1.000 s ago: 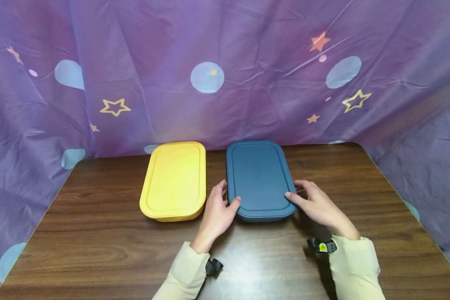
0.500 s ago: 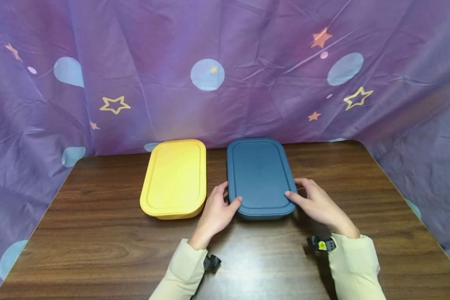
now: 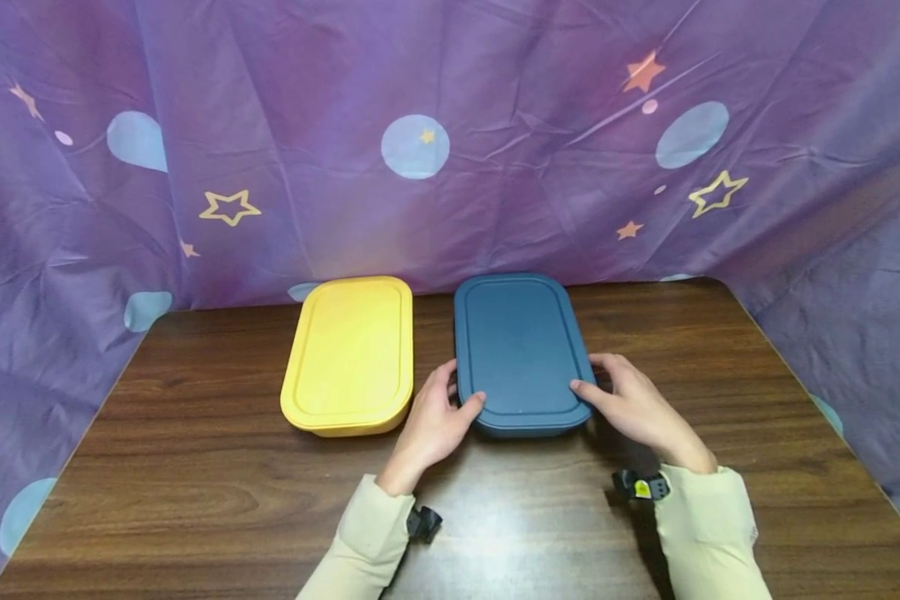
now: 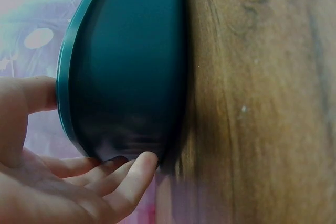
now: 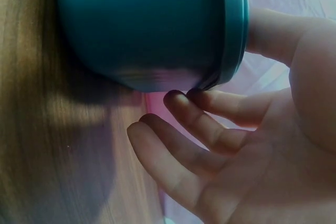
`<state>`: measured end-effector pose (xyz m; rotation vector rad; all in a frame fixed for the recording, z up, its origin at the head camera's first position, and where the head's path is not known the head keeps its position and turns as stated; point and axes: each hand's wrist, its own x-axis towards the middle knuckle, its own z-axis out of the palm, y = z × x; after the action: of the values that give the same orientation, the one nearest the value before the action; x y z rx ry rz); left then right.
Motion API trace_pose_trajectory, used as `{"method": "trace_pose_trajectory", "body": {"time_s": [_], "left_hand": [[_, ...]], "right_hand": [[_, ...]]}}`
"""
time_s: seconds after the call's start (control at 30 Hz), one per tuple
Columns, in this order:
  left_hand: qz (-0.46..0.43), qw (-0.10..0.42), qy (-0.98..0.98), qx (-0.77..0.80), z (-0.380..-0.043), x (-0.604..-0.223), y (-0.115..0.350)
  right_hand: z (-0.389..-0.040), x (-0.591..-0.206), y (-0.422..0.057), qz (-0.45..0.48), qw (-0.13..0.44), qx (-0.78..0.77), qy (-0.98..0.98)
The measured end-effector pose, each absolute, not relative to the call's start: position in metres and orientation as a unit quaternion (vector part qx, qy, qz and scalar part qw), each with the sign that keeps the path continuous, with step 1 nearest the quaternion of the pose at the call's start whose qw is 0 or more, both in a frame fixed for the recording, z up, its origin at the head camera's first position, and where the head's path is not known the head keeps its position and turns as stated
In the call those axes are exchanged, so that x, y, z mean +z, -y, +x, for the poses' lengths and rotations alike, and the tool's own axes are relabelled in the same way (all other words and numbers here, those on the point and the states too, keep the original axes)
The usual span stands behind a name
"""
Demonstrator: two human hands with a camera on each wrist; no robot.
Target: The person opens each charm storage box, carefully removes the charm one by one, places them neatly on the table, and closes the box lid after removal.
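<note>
A blue lidded food container (image 3: 521, 346) stands on the table, its long sides pointing away from me. My left hand (image 3: 431, 421) grips its near left corner, the thumb on the lid and the fingers along the side wall. At the opposite corner my right hand (image 3: 637, 412) holds it too, thumb over the lid's rim. In the left wrist view several fingertips (image 4: 144, 161) lie against the container's wall. The right wrist view shows two fingertips under the rim and the lower fingers (image 5: 157, 153) spread apart from the wall. The lid is on, so the inside is hidden.
A yellow lidded container (image 3: 348, 350) of similar shape stands left of the blue one, with a narrow gap where my left hand is. Behind the brown wooden table (image 3: 195, 483) hangs a purple curtain (image 3: 307, 108) with stars and dots, close to the containers' far ends.
</note>
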<state>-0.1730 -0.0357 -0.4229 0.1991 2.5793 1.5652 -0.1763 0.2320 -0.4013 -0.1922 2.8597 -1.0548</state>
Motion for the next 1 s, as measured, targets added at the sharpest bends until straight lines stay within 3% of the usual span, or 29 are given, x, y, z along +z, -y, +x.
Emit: {"method": "trace_pose_trajectory", "body": {"time_s": [0.57, 1.0], "left_hand": [[0.1, 0.039, -0.842, 0.528, -0.1735, -0.4217, 0.0372], [0.077, 0.012, -0.83, 0.552, -0.1707, -0.4159, 0.0367]], "right_hand": [[-0.1759, -0.3974, -0.2306, -0.072, 0.023, -0.354, -0.932], [-0.175, -0.3956, -0.2294, -0.074, 0.013, -0.373, -0.925]]}}
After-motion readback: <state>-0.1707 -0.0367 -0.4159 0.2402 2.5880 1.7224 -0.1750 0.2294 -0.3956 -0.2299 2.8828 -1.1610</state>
